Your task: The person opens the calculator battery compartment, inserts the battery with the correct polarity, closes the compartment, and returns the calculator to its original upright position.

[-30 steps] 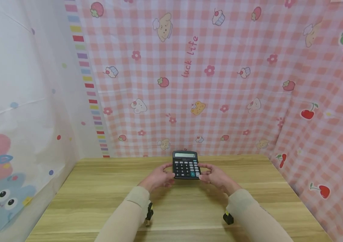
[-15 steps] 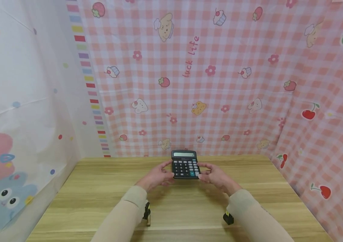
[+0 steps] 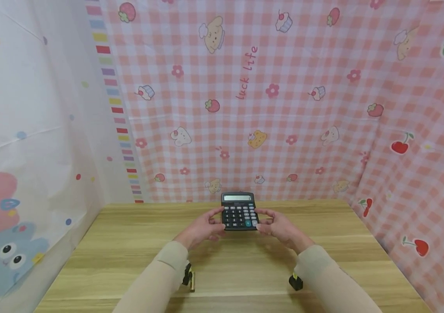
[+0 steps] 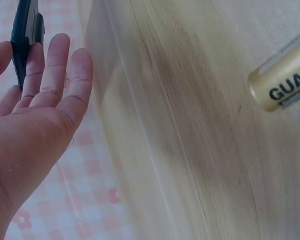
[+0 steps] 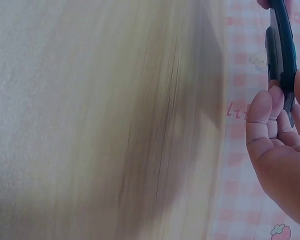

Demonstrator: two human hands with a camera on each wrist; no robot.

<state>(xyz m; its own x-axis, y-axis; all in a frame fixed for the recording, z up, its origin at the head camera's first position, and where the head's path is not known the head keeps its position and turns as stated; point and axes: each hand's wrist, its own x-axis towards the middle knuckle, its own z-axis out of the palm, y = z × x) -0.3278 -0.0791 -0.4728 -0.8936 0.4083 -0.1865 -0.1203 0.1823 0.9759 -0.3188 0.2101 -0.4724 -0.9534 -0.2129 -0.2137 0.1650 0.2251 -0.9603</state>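
Observation:
A black calculator (image 3: 239, 211) faces up toward the head camera, its display at the top edge, held off the table between both hands. My left hand (image 3: 202, 225) pinches its left edge with the thumb in front and fingers at the side and behind. On the opposite edge my right hand (image 3: 282, 227) pinches it the same way. Both wrist views show the calculator side-on as a thin dark slab. A gold cylinder that looks like a battery (image 4: 285, 75), printed "GUAN", lies on the table near my left wrist.
The wood-grain table (image 3: 241, 265) runs back to a pink checked cloth (image 3: 222, 108) hanging behind it. A white patterned cloth (image 3: 45, 130) hangs on the left, and the checked cloth continues along the right side. Black camera straps show under both sleeves.
The calculator has shifted slightly left and up in the head view, with both hands still on it. The left forearm has moved left, showing more of the gold cylinder.

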